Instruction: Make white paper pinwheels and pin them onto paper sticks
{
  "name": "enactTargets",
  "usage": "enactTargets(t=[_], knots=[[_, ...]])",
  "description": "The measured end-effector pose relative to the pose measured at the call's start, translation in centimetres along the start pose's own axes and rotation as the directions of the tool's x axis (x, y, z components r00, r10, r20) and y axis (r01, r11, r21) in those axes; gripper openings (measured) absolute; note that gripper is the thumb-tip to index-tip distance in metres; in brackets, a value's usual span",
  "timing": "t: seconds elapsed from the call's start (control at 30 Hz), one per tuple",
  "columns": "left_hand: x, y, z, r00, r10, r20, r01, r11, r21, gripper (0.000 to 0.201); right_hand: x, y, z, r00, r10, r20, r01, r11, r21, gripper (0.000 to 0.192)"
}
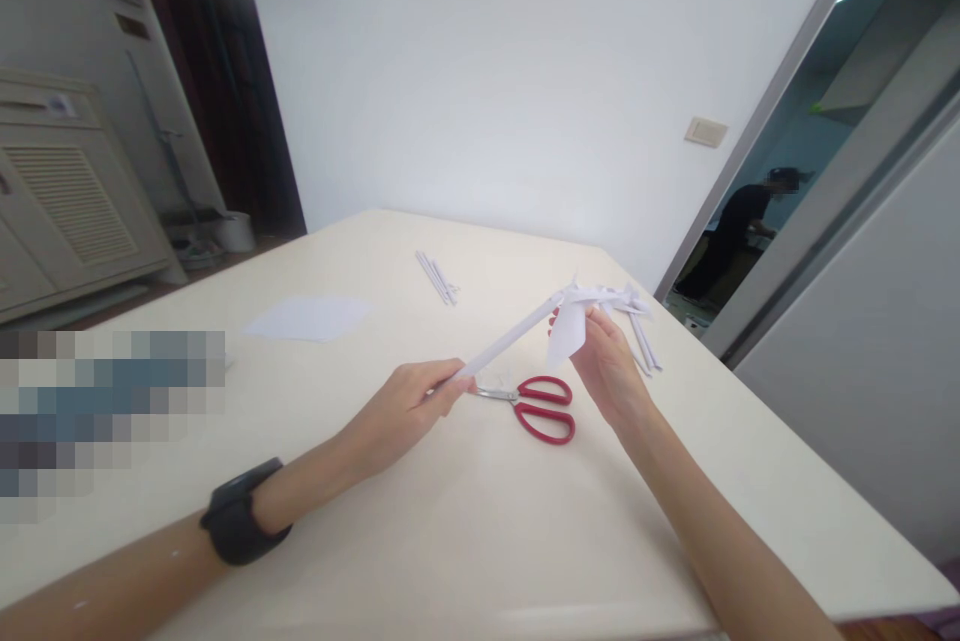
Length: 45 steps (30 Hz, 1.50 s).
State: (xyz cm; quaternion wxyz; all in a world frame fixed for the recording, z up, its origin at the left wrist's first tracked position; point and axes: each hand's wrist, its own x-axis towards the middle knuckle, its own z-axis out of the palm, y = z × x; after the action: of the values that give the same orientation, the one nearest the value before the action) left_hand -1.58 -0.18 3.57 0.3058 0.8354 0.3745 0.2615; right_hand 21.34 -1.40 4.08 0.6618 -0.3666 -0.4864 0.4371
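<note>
My left hand (416,411), with a dark watch on its wrist, grips the lower end of a thin rolled paper stick (514,333). The stick slants up to the right above the table. At its upper end is a folded white paper piece (568,333) with a drooping flap and ragged strips trailing right. My right hand (604,361) has its fingers closed around this paper from below; the flap partly covers the fingertips. Below the stick lie scissors (545,413) with red handles, their blades pointing left and partly behind my left hand.
On the white table (450,541) lie several thin paper rolls (436,279) toward the back and white sheets (307,318) at the left. More paper rolls (646,343) rest beyond my right hand. A wall (465,101) borders the far edge. A person (739,226) stands through the doorway.
</note>
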Motion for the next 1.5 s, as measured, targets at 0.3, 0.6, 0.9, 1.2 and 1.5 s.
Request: enactTargets(t=[0.3,0.6,0.9,1.2,1.5], knots=[[-0.2,0.0,0.4,0.989,-0.057,0.136,0.081,0.982,-0.174,0.037,-0.3,-0.4,0.2,0.999,-0.042,-0.028,0.042,0.999,0.004,0.011],[-0.2,0.3,0.5,0.986,-0.026,0.165,0.05,0.989,-0.14,0.033,-0.1,0.5,0.1,0.999,-0.035,-0.027,0.035,0.999,-0.01,0.014],[-0.2,0.2,0.4,0.991,0.012,0.132,-0.007,0.999,-0.036,0.034,-0.1,0.3,-0.1,0.992,-0.121,-0.025,0.118,0.989,-0.088,0.01],[-0.2,-0.1,0.4,0.976,-0.019,0.216,0.05,0.989,-0.138,0.03,-0.1,-0.1,-0.3,0.939,-0.324,-0.112,0.275,0.907,-0.319,0.019],[0.1,-2.3,1.5,0.948,0.062,0.312,0.034,0.956,-0.291,0.035,-0.2,-0.2,0.0,0.996,0.066,0.063,-0.067,0.998,0.014,0.037]])
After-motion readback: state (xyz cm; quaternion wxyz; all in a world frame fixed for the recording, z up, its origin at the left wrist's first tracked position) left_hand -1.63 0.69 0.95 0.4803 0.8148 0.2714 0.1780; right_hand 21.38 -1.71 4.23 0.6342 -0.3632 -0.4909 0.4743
